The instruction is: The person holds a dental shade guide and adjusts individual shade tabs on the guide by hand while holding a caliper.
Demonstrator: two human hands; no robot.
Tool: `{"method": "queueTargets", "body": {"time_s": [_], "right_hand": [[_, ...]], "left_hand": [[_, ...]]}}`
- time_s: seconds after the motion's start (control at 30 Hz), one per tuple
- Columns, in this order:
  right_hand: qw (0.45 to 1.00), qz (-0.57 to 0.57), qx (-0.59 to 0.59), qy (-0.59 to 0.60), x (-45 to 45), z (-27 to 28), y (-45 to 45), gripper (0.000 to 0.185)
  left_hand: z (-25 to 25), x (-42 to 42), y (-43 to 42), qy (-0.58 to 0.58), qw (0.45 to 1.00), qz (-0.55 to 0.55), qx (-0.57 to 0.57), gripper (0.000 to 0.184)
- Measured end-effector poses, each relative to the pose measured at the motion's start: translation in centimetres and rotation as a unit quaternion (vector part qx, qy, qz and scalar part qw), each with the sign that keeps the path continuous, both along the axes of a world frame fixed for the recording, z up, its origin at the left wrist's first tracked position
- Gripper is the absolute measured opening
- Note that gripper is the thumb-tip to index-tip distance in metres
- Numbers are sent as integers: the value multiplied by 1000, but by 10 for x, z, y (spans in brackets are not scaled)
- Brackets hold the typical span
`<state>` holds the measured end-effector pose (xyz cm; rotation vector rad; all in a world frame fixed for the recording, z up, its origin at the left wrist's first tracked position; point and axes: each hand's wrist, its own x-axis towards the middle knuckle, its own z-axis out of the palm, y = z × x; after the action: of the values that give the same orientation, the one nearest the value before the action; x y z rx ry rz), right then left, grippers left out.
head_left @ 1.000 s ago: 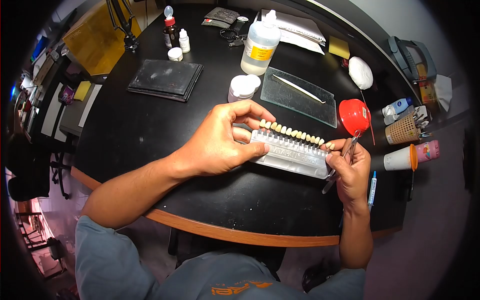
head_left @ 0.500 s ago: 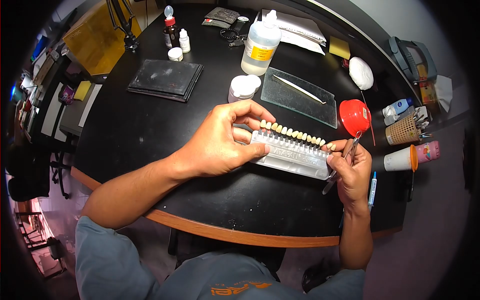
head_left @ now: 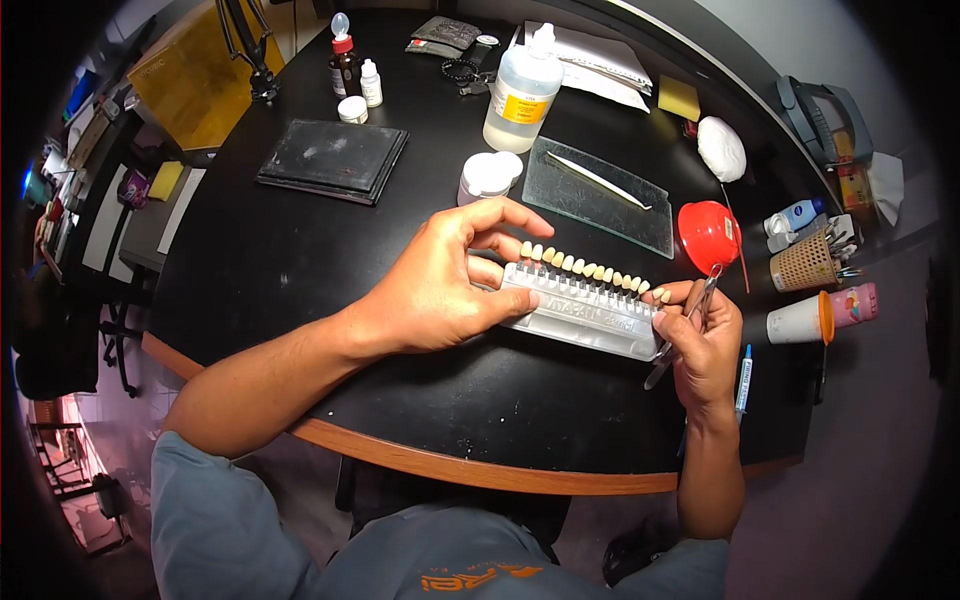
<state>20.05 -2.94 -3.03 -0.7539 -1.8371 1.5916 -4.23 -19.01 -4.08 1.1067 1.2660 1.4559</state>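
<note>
A dental shade guide (head_left: 585,322), a pale grey holder with a row of tooth-shaped tabs along its top, is held tilted above the black table. My left hand (head_left: 440,275) grips its left end, thumb on the front face and the lower fingers behind; the index finger is curved above the leftmost tabs. At the right end, my right hand (head_left: 700,350) pinches the holder between thumb and fingers. Metal tweezers (head_left: 711,286) also rest in the right hand, sticking out past the fingers at top and bottom.
Beyond the guide lie a glass slab (head_left: 600,195) with a white instrument (head_left: 598,179), a white jar (head_left: 486,178) and a large bottle (head_left: 524,90). A red bowl (head_left: 709,236) stands at right, near a syringe (head_left: 744,380). A black case (head_left: 333,160) sits at left.
My left index finger has lifted slightly from the leftmost tabs. The shade guide, the tweezers and my right hand look almost unchanged.
</note>
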Motion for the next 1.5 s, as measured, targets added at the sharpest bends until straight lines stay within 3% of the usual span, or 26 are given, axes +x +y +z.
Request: {"method": "queueTargets", "body": {"time_s": [1.5], "right_hand": [[1000, -15, -9, 6, 0, 1, -2, 17]], "left_hand": [[2, 0, -2, 12, 999, -19, 26, 40]]}}
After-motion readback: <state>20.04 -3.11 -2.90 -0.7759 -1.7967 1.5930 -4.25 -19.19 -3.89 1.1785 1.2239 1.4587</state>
